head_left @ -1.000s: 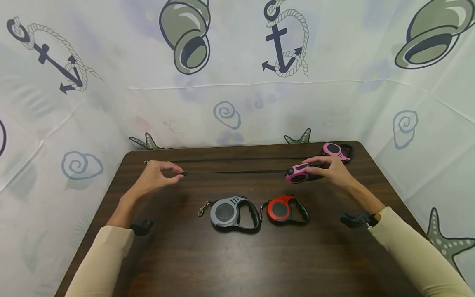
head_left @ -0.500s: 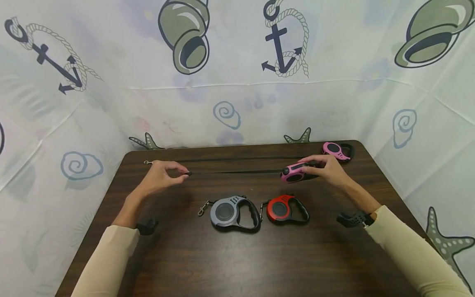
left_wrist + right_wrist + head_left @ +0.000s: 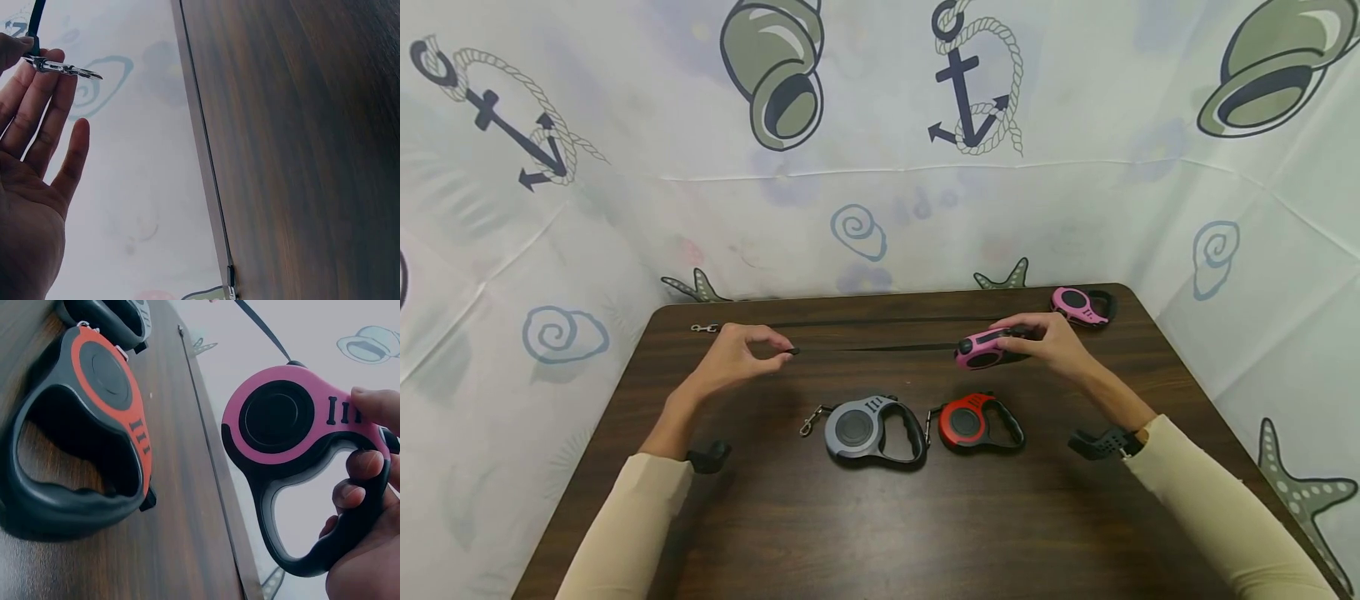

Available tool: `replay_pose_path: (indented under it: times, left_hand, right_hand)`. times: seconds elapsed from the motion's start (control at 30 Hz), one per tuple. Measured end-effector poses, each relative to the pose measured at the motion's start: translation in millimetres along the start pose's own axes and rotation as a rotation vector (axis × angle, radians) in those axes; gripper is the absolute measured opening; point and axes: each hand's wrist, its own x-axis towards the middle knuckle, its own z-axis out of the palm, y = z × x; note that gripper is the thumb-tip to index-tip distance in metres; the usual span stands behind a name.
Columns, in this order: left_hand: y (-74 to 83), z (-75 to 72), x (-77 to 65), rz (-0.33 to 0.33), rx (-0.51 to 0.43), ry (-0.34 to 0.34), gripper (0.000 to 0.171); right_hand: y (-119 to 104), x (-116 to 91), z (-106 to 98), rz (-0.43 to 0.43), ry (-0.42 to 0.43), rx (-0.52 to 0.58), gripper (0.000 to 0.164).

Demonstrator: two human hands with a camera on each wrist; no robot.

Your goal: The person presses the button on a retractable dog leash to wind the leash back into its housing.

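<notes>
My right hand [image 3: 1048,340] grips the black handle of a pink retractable dog leash [image 3: 275,415], fingers curled through the loop and thumb on the pink casing. A dark strap [image 3: 887,347] runs from it, stretched to the left above the table. Its clip end is pinched between thumb and forefinger of my left hand [image 3: 741,357]. The metal clip [image 3: 65,67] lies across the other fingers in the left wrist view. Nearer to me, a grey retractable leash [image 3: 854,427] and a smaller red one [image 3: 964,422] lie flat on the table.
At the back right of the brown table [image 3: 887,533] lies another pink retractable leash [image 3: 1077,305]. Its strap [image 3: 865,322] runs along the back edge to a metal clip [image 3: 704,328] at the left. A patterned cloth [image 3: 880,125] surrounds the back and sides.
My two hands have drawn closer together, the left moving right and the right moving left, so the stretch of strap between them is shorter. The leashes on the table have not moved.
</notes>
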Motion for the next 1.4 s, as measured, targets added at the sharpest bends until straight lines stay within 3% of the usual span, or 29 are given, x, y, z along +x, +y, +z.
replay_pose_path:
  times: [0.77,1.4]
  left_hand:
    - [8.7,17.6,7.9,0.068,-0.05,-0.018,0.014]
    - [19.5,33.8,20.3,0.087,-0.076,-0.05,0.015]
  right_hand:
    - [-6.5,12.6,19.9,-0.024,-0.037,0.032,0.029]
    - [-9.7,19.8,38.1,-0.005,-0.052,0.101,0.03]
